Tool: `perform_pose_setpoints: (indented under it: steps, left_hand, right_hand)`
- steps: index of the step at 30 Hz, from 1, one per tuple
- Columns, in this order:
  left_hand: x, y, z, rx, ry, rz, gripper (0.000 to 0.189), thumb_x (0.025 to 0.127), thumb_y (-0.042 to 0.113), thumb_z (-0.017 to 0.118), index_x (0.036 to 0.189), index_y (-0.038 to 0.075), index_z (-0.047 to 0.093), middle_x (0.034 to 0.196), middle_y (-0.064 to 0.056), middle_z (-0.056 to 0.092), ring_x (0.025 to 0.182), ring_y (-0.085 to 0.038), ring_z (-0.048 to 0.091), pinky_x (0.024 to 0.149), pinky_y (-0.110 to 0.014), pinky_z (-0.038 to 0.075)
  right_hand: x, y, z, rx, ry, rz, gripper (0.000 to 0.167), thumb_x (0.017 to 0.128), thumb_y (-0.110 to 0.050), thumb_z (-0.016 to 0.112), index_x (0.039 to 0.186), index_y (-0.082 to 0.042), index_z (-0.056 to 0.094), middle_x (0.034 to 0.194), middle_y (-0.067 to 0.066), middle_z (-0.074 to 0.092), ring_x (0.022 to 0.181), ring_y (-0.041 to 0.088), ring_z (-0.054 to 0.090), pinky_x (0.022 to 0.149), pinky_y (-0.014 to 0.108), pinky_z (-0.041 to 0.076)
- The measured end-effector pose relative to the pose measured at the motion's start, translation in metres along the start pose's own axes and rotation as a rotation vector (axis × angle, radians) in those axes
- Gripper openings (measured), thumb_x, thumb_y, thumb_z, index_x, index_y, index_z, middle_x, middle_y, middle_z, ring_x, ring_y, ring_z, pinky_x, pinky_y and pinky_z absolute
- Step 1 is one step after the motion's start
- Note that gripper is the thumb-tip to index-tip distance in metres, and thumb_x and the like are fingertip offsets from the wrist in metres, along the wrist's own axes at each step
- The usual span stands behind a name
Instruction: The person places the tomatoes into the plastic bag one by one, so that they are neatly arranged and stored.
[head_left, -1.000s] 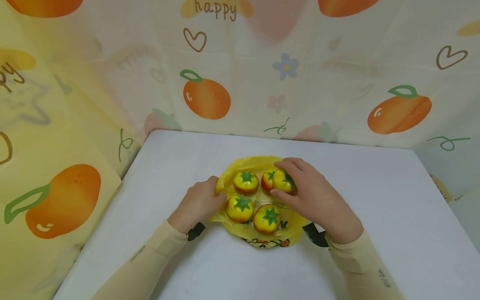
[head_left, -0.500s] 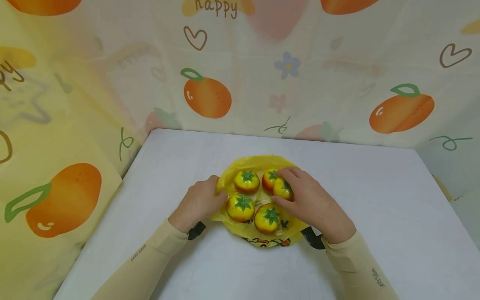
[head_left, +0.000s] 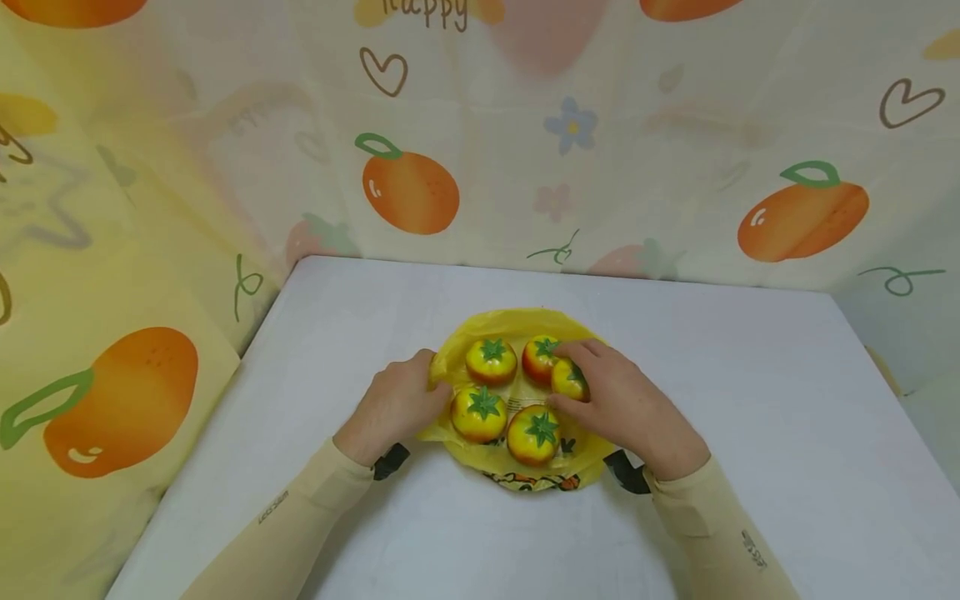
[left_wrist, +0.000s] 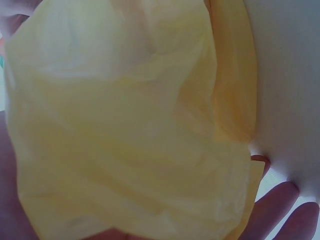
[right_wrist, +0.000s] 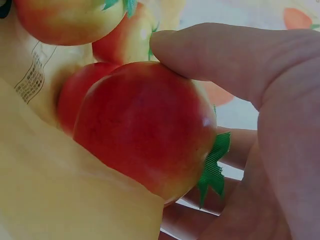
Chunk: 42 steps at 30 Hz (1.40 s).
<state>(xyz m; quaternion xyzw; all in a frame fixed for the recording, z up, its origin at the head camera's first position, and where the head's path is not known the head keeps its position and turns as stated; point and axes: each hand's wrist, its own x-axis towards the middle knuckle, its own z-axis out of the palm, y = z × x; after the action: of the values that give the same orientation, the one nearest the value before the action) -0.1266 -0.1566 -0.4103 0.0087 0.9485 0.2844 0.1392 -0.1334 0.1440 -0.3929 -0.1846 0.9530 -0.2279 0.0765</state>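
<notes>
A yellow plastic bag (head_left: pixel 525 319) lies spread on the table, its printed front edge toward me. My left hand (head_left: pixel 393 404) pinches the bag's left edge; in the left wrist view the bag sheet (left_wrist: pixel 125 140) hides most of that hand. My right hand (head_left: pixel 630 404) holds a yellow-red artificial tomato (head_left: pixel 568 380) over the right side of the bag. In the right wrist view, thumb and fingers wrap this tomato (right_wrist: pixel 145 125), its green leaf top turned toward the palm. Several similar tomatoes sit on the bag, among them a front one (head_left: pixel 534 435) and a back left one (head_left: pixel 491 362).
A white table (head_left: pixel 375 317) extends around the bag on all sides. Behind it and at the left hangs a fruit-print cloth (head_left: pixel 480 167). Dark straps show at both wrists, one of them a right wrist strap (head_left: pixel 626 473).
My right hand has shifted slightly toward me with its tomato, uncovering more of the back right tomato and the bag's far edge. The left hand keeps its place on the bag.
</notes>
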Motion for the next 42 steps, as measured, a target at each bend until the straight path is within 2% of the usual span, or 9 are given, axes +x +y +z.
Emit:
perform_pose_setpoints:
  steps: [15,24,29,42]
  left_hand:
    - [0.0,-0.001,0.001,0.002,0.012,0.014,0.043,0.102,0.028,0.056,0.137,0.002,0.058,0.088,-0.009,0.066,0.068,-0.022,0.058,0.059,-0.031,0.045]
    - [0.001,0.0,0.002,0.01,0.01,0.021,0.042,0.102,0.029,0.056,0.135,0.002,0.058,0.087,-0.009,0.065,0.067,-0.022,0.057,0.059,-0.031,0.044]
    - [0.001,0.0,0.002,0.011,0.004,0.013,0.044,0.102,0.029,0.056,0.137,0.001,0.057,0.088,-0.009,0.065,0.067,-0.022,0.057,0.059,-0.03,0.044]
    - [0.001,0.001,0.002,0.019,0.003,0.013,0.042,0.102,0.028,0.056,0.134,0.002,0.058,0.086,-0.009,0.064,0.066,-0.022,0.057,0.059,-0.03,0.044]
  right_hand:
    - [-0.001,0.005,-0.001,-0.013,-0.035,0.056,0.07,0.095,-0.043,0.081,0.152,-0.012,0.055,0.154,0.015,0.057,0.132,0.034,0.062,0.114,0.058,0.052]
    - [0.0,0.009,0.002,-0.011,-0.065,0.063,0.063,0.096,-0.041,0.08,0.147,-0.012,0.057,0.149,0.013,0.06,0.121,0.029,0.065,0.109,0.054,0.055]
    - [0.001,0.01,0.004,-0.012,-0.073,0.07,0.064,0.096,-0.041,0.079,0.149,-0.012,0.056,0.15,0.014,0.06,0.122,0.03,0.065,0.109,0.054,0.055]
    - [0.007,0.013,0.012,-0.009,-0.086,0.091,0.067,0.096,-0.039,0.079,0.149,-0.007,0.052,0.139,0.014,0.064,0.112,0.027,0.064,0.105,0.051,0.057]
